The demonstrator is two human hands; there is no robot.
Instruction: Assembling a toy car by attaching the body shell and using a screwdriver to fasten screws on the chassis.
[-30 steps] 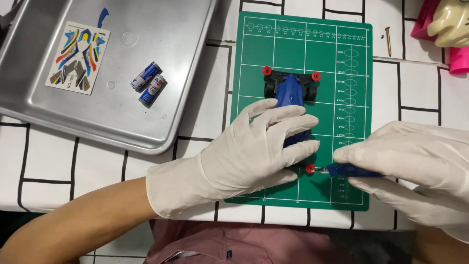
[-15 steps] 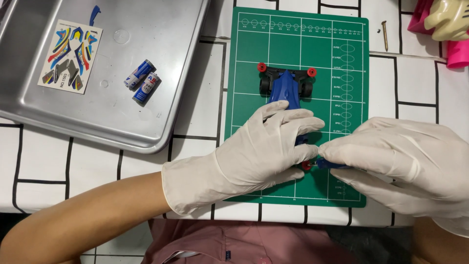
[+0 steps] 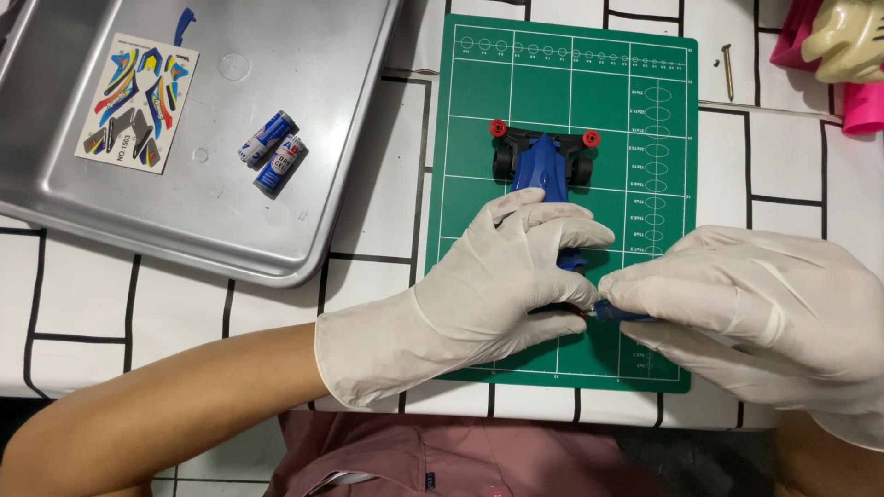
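My left hand [image 3: 497,285] clamps the blue toy car [image 3: 545,179] on the green mat [image 3: 479,110], its nose pointing away; my right hand [image 3: 737,313] pinches a blue tool [image 3: 619,315] at its near end.

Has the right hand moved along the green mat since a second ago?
Yes. The right hand has slid left across the green cutting mat, closing on the left hand at the toy car's rear.

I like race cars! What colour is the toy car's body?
Blue plastic toy car, with black wheels; head view shows it.
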